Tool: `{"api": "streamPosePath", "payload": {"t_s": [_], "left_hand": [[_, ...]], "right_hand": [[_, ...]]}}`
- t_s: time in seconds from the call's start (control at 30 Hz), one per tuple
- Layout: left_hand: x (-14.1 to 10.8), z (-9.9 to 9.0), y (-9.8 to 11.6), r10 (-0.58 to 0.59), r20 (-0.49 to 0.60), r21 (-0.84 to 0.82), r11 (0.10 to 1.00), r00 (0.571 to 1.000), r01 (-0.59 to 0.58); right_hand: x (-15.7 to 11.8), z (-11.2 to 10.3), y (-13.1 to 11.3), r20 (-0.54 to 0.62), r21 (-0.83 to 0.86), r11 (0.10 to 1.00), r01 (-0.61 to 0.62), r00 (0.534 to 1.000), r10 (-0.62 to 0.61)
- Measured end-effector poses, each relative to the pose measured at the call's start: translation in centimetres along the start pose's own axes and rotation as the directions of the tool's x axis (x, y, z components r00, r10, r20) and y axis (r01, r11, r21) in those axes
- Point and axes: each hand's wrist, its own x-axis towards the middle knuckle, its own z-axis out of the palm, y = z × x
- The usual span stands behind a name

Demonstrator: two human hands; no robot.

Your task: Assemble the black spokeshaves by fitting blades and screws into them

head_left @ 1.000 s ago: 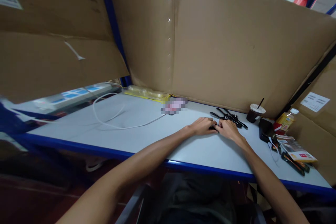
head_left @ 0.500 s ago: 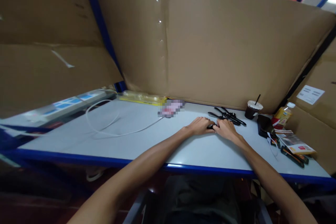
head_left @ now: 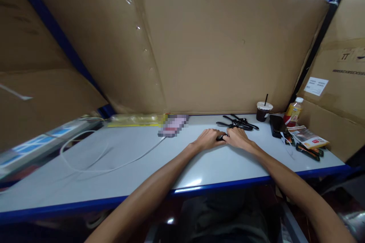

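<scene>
Just beyond the hands (head_left: 224, 139), black pliers (head_left: 238, 123) crowd a cup (head_left: 263, 111).

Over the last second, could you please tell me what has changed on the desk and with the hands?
Only the view swung: the camera turned, so everything sits further left in the picture. The left hand and right hand remain together on the table, closed round a small black object. The black tools, cup, bottle and white cable have not moved.

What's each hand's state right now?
Left hand: closed on the small black object.
Right hand: closed on the same object.
</scene>
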Motion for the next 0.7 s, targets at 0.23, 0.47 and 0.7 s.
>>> {"api": "streamPosePath", "payload": {"t_s": [0.23,0.47,0.7], "left_hand": [[0.1,-0.1,0.1,0.004,0.000,-0.011,1.000,1.000,-0.004],[0.2,0.0,-0.1,-0.017,-0.002,-0.035,0.999,1.000,0.017],[0.2,-0.5,0.2,-0.053,0.001,-0.078,0.996,0.999,0.053]], "right_hand": [[0.3,0.3,0.8,-0.010,-0.005,0.998,0.067,0.998,-0.067],[0.4,0.3,2.0,-0.050,0.052,0.977,0.207,0.978,-0.204],[0.9,0.1,2.9,-0.106,0.134,0.949,0.286,0.956,-0.273]]}}
